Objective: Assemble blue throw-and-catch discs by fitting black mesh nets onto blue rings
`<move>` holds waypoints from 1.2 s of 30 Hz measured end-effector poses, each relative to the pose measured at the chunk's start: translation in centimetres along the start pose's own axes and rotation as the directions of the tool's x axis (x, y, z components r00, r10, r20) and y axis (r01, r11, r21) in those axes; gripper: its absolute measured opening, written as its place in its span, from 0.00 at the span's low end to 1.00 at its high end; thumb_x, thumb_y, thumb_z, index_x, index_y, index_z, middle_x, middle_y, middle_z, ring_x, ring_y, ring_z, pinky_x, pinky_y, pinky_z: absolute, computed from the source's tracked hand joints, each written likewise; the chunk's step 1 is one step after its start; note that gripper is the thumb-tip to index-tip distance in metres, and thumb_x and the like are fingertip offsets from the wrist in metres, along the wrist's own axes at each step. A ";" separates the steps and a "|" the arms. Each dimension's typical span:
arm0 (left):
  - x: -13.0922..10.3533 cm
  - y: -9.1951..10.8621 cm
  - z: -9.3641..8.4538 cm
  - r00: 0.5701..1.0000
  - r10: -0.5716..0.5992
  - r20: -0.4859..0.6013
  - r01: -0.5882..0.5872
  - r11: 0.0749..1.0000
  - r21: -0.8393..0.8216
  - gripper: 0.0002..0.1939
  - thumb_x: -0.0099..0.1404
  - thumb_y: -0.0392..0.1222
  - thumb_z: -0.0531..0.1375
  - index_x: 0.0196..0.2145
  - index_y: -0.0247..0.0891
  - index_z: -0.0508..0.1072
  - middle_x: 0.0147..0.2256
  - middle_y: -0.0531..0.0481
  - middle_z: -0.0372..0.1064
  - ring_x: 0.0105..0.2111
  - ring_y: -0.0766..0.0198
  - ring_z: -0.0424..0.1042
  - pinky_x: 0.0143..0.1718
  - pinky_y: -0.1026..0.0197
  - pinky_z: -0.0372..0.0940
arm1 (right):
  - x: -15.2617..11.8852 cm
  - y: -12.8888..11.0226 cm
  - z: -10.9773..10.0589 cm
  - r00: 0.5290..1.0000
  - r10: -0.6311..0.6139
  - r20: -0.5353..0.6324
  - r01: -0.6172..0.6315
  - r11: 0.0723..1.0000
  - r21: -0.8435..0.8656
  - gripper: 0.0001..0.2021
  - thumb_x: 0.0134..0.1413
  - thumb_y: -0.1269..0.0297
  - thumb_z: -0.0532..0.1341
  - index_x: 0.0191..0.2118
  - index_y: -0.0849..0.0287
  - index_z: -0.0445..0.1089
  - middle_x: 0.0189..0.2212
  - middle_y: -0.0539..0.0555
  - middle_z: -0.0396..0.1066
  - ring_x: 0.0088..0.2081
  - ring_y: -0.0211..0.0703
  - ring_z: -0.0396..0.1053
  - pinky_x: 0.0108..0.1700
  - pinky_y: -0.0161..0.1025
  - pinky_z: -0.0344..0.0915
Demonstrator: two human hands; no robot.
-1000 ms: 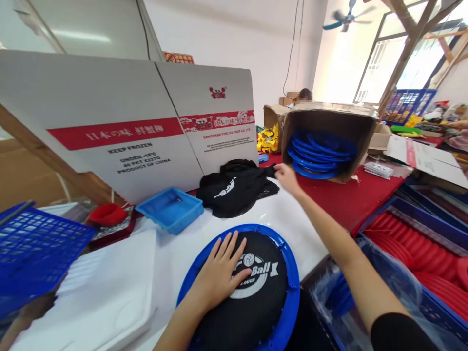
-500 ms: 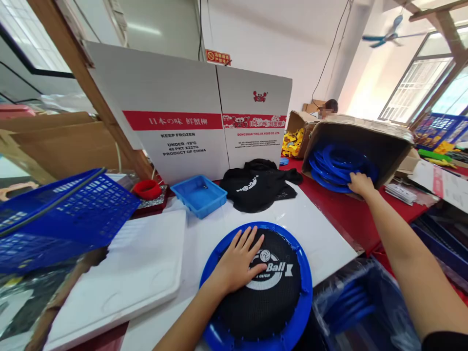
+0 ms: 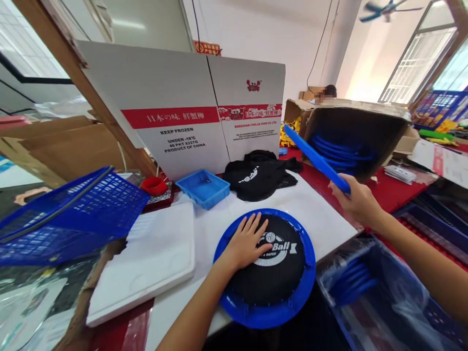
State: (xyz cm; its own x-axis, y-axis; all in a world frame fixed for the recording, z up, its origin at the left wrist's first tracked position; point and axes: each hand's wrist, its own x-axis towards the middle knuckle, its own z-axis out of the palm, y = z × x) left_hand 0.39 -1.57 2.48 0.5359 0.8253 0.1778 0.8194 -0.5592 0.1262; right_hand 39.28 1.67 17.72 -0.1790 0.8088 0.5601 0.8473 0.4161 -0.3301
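Note:
My left hand (image 3: 247, 242) lies flat, fingers spread, on the black mesh of a round disc with a blue rim (image 3: 274, 317) and white print. The disc rests at the near edge of the white table board (image 3: 318, 209). To the right, my right hand (image 3: 356, 197) grips the lower end of a blue ring (image 3: 316, 158), seen nearly edge-on and tilted in the air. Behind it, a cardboard box (image 3: 387, 119) on its side holds several blue rings (image 3: 340, 151). Black printed mesh cloths (image 3: 256, 178) are heaped at the back of the board.
A light blue tray (image 3: 204, 187), white foam slab (image 3: 146, 263), blue basket (image 3: 73, 214) and red roll (image 3: 154, 186) are on the left. A plastic-lined crate (image 3: 383, 292) with blue rings stands lower right. Upright white cardboard (image 3: 175, 87) backs the table; a person (image 3: 327, 93) is behind.
My right hand has come out of the cardboard box with a blue ring, moving left towards the board. My left hand stays on the disc. The view has shifted slightly.

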 end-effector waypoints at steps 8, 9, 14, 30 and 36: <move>-3.0 1.3 -8.8 0.947 -0.283 -0.155 0.212 0.908 -0.362 0.26 0.82 0.58 0.50 0.51 0.40 0.82 0.57 0.42 0.80 0.57 0.49 0.78 0.62 0.46 0.70 | -10.9 -8.7 1.4 0.897 0.405 0.174 -0.283 0.225 0.932 0.18 0.68 0.55 0.66 0.60 0.46 0.66 0.29 0.43 0.72 0.23 0.43 0.74 0.39 0.52 0.82; -4.5 1.9 -9.5 0.912 -0.354 -0.208 0.251 0.881 -0.401 0.24 0.82 0.58 0.51 0.50 0.41 0.81 0.55 0.43 0.80 0.56 0.49 0.78 0.61 0.47 0.71 | -11.6 -8.7 2.4 0.862 0.447 0.240 -0.330 0.134 0.935 0.19 0.67 0.56 0.67 0.60 0.46 0.67 0.29 0.43 0.71 0.23 0.41 0.74 0.39 0.51 0.83; -13.3 7.9 -7.8 0.783 -0.494 -0.377 0.290 0.828 -0.480 0.18 0.78 0.53 0.60 0.60 0.45 0.75 0.64 0.43 0.73 0.65 0.47 0.72 0.69 0.40 0.67 | -14.1 -9.0 7.0 0.715 0.442 0.542 -0.531 -0.162 0.832 0.19 0.62 0.54 0.72 0.55 0.50 0.71 0.30 0.43 0.71 0.24 0.37 0.72 0.42 0.48 0.84; -16.0 12.1 -2.4 0.945 -0.107 -0.308 0.060 0.986 -0.157 0.24 0.77 0.43 0.64 0.67 0.44 0.70 0.62 0.43 0.75 0.68 0.43 0.68 0.77 0.25 0.43 | -20.1 -1.8 3.4 0.948 0.256 0.189 -0.308 0.886 0.345 0.21 0.77 0.56 0.56 0.68 0.47 0.73 0.48 0.55 0.85 0.51 0.56 0.84 0.62 0.57 0.77; -15.9 15.9 -2.4 0.921 -0.172 -0.348 0.049 0.941 -0.334 0.32 0.79 0.44 0.61 0.75 0.49 0.58 0.72 0.39 0.62 0.76 0.41 0.55 0.76 0.23 0.45 | -24.8 -5.2 3.4 0.910 0.285 0.302 -0.413 0.700 0.582 0.26 0.78 0.57 0.53 0.76 0.35 0.59 0.71 0.48 0.68 0.70 0.57 0.69 0.72 0.64 0.66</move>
State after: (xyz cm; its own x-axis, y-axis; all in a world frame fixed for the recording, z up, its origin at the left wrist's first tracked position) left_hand 4.38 -23.73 4.01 0.2818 0.8296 0.4821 0.7296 -0.5116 0.4539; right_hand 37.62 -19.14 2.91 -0.0727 0.9799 0.1856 0.3762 0.1993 -0.9049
